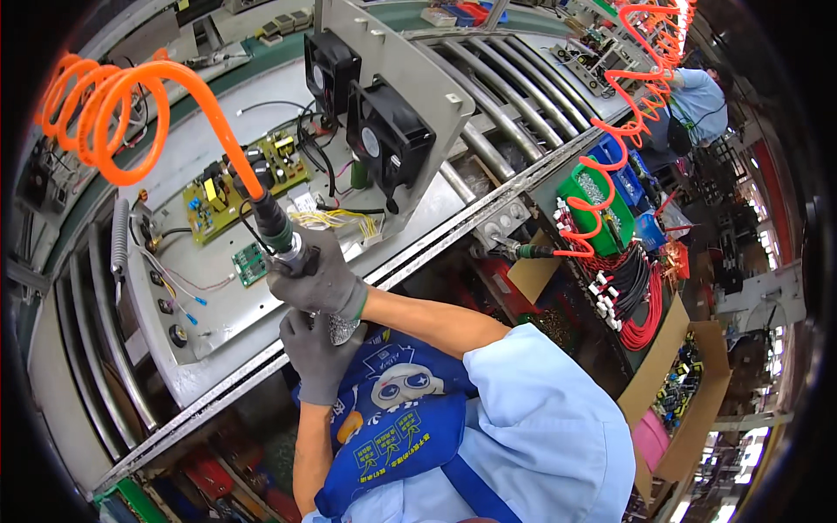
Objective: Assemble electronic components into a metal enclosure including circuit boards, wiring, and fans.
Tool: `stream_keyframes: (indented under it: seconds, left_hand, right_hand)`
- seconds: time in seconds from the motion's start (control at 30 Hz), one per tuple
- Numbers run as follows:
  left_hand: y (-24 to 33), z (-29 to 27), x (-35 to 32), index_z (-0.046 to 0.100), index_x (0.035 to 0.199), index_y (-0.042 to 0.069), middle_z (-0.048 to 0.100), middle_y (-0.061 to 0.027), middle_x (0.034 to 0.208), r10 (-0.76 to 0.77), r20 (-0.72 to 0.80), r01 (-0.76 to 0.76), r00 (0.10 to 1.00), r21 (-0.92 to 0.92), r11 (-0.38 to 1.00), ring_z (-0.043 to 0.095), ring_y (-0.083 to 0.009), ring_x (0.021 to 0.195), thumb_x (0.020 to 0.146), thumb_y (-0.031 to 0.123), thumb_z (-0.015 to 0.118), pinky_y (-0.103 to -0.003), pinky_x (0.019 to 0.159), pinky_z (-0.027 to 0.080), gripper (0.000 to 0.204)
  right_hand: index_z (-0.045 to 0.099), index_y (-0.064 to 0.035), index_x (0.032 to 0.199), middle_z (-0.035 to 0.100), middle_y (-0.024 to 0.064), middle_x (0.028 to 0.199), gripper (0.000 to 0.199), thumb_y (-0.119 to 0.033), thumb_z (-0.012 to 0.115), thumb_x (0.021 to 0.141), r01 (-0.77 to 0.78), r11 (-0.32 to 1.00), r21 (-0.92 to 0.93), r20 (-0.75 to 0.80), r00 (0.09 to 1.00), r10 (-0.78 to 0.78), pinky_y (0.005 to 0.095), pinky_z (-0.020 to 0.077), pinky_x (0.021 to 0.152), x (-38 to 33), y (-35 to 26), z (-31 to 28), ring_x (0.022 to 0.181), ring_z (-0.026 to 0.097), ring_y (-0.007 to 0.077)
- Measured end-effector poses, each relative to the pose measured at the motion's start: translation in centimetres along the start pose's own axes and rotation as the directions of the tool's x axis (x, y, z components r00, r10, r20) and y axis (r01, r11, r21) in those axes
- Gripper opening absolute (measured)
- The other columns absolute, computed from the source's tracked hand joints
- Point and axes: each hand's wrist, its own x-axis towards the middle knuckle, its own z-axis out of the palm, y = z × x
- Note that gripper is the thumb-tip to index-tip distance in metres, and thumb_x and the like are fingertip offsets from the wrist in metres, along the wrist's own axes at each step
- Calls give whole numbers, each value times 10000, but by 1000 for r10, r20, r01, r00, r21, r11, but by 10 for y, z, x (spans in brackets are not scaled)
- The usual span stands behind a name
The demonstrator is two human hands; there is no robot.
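My right hand [324,277], in a grey glove, is wrapped around a pneumatic screwdriver [277,228] on a coiled orange air hose [196,83]. The tool is over the near edge of a metal chassis plate [209,327], by a small green circuit board [250,264]; its tip is hidden. Just below, my gloved left hand [316,356] is closed around a clump of small shiny metal pieces [343,329], which look like screws. On the plate are a larger circuit board [244,187], yellow wires [359,225] and an upright panel with two black fans [388,135].
The chassis lies on a roller conveyor [497,100] with a metal edge rail. To the right stand a green bin [596,205] of small metal parts, bundled red and black wires [641,305], and a cardboard box [708,375] of components. Another person [697,105] works at the far right.
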Motion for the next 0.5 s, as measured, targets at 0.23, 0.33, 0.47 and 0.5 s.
stream_keyframes:
  seconds: [0.23,0.33,0.47,0.5]
  left_hand:
    - [-1,-4,-2,650,1181,59,537,-246,1280,39,24,-39,999,26,999,504,-425,1142,693,517,824,-531,950,439,691]
    - [-9,-2,-11,638,1202,47,533,-259,1294,29,4,-29,1000,67,997,524,-433,1128,685,535,829,-534,948,448,736]
    - [-3,-7,-9,656,1195,37,553,-244,1277,-16,26,15,1000,16,1000,535,-413,1107,677,545,831,-511,935,459,746]
    - [-3,-9,-10,660,1194,40,557,-238,1277,-26,22,26,999,9,1000,535,-406,1103,671,546,834,-504,936,460,748]
  right_hand:
    - [634,-57,803,606,-18,682,137,-87,739,720,146,988,50,-65,988,-142,260,452,555,26,-2,10,605,536,44]
    - [677,-59,814,672,1,750,104,-58,743,734,323,944,69,-162,937,-309,258,515,625,71,-13,6,666,622,72]
    - [645,-18,857,662,13,818,131,70,675,764,407,913,40,-263,886,-383,265,513,667,128,-23,-17,754,624,100]
    - [632,-19,845,651,7,805,121,77,658,776,331,934,135,-303,911,-279,264,508,668,137,-26,-14,750,611,95]
